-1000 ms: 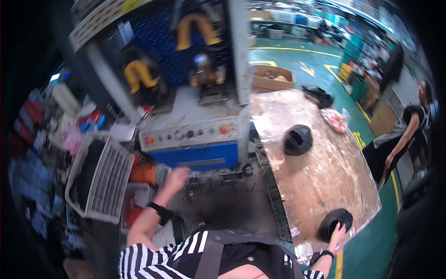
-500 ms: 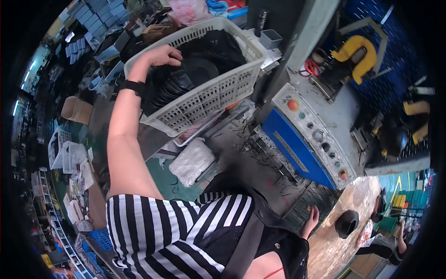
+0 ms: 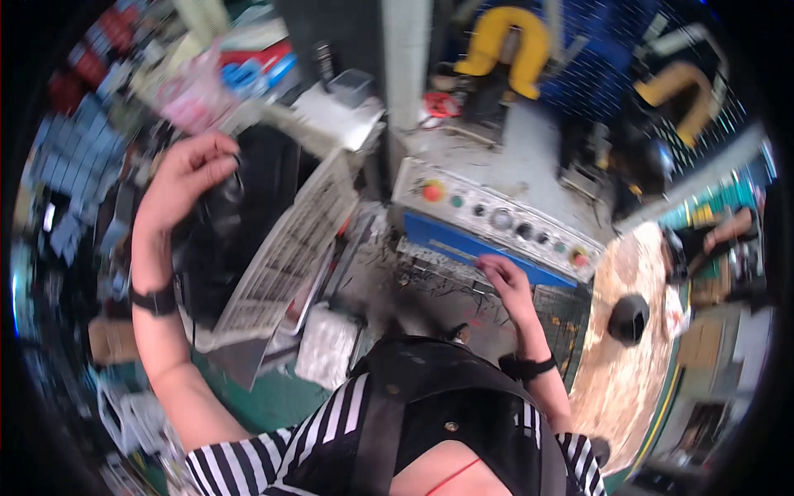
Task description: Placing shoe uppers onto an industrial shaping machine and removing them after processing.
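My left hand [image 3: 192,178] is over the pale plastic crate [image 3: 285,256], with thumb and fingers pinched on the edge of a thin black piece [image 3: 236,186]. Blur hides that piece's full shape. Dark, glossy black material [image 3: 219,248] fills the crate below it. My right hand [image 3: 506,285] hovers before the blue front of the machine's control panel [image 3: 500,219]. Its fingers are loosely stretched toward the left, and nothing shows in them.
Yellow U-shaped parts [image 3: 509,50] stand on the machine behind the panel. On the right, a black dome-shaped piece [image 3: 628,320] sits on a worn wooden table [image 3: 616,388]. Beyond it, another person's arm [image 3: 728,231] shows. A white wrapped bundle [image 3: 327,347] lies beside the crate.
My view has swung to the right, so crate and machine sit further left. My left hand has pinched a black piece in the crate. My right hand has risen toward the panel.
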### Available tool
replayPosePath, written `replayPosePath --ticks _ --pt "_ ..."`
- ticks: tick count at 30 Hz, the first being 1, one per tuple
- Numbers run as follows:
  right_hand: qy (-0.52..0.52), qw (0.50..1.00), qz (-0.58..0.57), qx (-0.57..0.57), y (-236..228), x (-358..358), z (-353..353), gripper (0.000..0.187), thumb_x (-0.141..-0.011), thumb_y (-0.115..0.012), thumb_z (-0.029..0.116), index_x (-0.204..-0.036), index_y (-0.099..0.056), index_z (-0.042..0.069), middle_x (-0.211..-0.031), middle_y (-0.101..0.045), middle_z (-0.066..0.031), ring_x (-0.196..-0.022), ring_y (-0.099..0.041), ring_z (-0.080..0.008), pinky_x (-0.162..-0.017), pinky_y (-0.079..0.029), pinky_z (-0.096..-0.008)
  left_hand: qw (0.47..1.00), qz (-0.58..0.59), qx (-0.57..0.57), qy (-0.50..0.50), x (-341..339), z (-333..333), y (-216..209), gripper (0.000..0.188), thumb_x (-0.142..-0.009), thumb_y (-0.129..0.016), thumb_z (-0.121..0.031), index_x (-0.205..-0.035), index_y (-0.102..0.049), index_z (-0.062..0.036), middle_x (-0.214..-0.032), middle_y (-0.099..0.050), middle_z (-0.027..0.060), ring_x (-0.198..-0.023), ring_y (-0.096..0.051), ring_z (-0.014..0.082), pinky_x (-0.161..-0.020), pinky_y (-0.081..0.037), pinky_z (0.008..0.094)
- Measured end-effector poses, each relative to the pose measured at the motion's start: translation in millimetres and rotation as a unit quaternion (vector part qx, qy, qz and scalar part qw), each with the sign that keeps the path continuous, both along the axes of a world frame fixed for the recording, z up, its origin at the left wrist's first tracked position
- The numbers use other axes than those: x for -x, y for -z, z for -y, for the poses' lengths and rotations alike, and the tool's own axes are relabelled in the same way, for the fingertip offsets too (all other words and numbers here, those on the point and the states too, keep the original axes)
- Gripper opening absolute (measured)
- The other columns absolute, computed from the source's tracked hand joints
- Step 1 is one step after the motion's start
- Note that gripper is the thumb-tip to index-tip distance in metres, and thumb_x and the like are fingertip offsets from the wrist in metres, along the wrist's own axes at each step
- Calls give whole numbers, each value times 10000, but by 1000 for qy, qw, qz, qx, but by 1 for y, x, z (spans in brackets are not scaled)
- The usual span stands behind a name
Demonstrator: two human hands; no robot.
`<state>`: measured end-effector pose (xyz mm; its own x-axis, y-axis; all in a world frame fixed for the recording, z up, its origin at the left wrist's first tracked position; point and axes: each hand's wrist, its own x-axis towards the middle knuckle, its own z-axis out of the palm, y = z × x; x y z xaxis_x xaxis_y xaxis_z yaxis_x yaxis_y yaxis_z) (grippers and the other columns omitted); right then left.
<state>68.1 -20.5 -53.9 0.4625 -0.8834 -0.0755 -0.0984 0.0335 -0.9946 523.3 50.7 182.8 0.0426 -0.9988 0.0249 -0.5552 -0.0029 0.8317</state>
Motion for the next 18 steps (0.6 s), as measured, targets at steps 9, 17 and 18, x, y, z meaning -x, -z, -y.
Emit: replayPosePath --ticks 9,17,18 --pt "-86 981 50 169 -107 95 14 432 -847 -616 246 -1193 -525 4 -1132 -595 -86 -1078 -516 -155 -955 -370 -294 912 -165 -153 342 293 98 87 101 -868 -600 -72 -949 -571 -19 -765 -579 -44 -717 -505 10 -641 -421 190" --pt "-125 973 192 -37 -78 268 26 244 -836 -656 154 -1008 -586 -6 -865 -606 33 -830 -518 -43 -763 -434 -232 831 -167 -286 447 489 155 110 182 -878 -579 -70 -1053 -577 -23 -873 -613 -22 -801 -540 33 -740 -438 204" --pt "-129 978 164 -4 -85 282 30 242 -832 -657 161 -993 -587 -5 -850 -606 29 -802 -519 -45 -741 -435 -234 832 -179 -305 428 508 156 103 214 -865 -587 -64 -1073 -581 -14 -909 -617 -12 -823 -541 43 -758 -437 214"
